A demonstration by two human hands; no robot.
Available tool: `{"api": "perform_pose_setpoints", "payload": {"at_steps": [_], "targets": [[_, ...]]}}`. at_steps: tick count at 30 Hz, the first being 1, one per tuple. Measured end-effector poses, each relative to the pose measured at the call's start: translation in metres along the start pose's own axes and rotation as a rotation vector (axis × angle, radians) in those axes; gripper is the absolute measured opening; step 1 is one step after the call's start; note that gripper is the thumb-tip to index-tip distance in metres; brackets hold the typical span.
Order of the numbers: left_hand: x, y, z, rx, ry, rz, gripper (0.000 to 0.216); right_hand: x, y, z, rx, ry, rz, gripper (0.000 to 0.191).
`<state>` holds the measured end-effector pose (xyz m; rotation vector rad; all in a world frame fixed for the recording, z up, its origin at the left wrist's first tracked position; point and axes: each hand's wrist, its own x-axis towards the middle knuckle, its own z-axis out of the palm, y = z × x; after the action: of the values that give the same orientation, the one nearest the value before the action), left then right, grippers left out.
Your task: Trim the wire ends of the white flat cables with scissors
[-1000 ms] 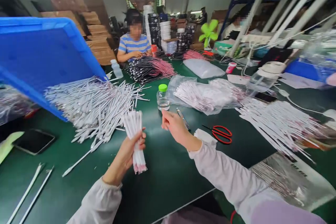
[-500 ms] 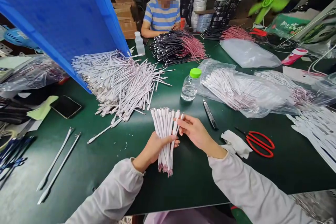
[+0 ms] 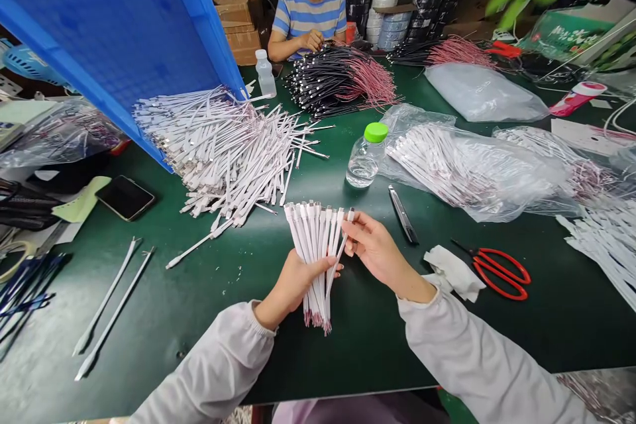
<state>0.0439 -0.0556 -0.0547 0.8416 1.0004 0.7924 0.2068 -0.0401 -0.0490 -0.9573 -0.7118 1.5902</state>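
Note:
My left hand (image 3: 298, 278) is closed around a fanned bundle of short white cables (image 3: 313, 238), connectors up and stripped pinkish wire ends down. At the bundle's right edge, my right hand (image 3: 375, 245) pinches one white cable (image 3: 342, 245) just below its connector; this cable leans away from the others at the top. Beyond my hands, a large heap of similar white cables (image 3: 223, 152) spills from a tilted blue crate (image 3: 124, 33). A single cable (image 3: 193, 250) sticks out of the heap toward the left.
Two cables (image 3: 114, 311) lie apart at left, near a phone (image 3: 125, 197). Rightward are a green-capped jar (image 3: 366, 156), utility knife (image 3: 403, 214), crumpled tissue (image 3: 454, 271), red-handled scissors (image 3: 501, 271) and bagged cables (image 3: 472, 165). Across the table, a person sits behind black cables (image 3: 322, 79).
The pinched cable at the right of the bundle has moved slightly outward with my right hand, widening the gap. My left hand keeps its hold. The view has shifted a little.

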Motion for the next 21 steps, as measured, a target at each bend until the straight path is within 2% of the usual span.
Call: {"api": "perform_pose_setpoints", "payload": {"at_steps": [4, 11, 17, 21], "targets": [[0.0004, -0.0028, -0.0018, 0.044, 0.002, 0.03, 0.035, -0.0004, 0.0011, -0.0029, -0.083, -0.105, 0.046, 0.027], [0.0025, -0.0046, -0.0051, 0.222, 0.042, 0.108, 0.038, -0.0025, 0.0007, 0.0011, -0.145, -0.048, 0.007, 0.032], [0.0019, -0.0036, -0.0037, 0.208, 0.035, 0.11, 0.041, -0.0021, 0.0001, -0.002, -0.136, -0.136, 0.064, 0.033], [0.0001, -0.0033, -0.0006, 0.166, 0.04, 0.082, 0.038, -0.0027, 0.0009, -0.0015, -0.179, -0.083, 0.02, 0.035]]}}
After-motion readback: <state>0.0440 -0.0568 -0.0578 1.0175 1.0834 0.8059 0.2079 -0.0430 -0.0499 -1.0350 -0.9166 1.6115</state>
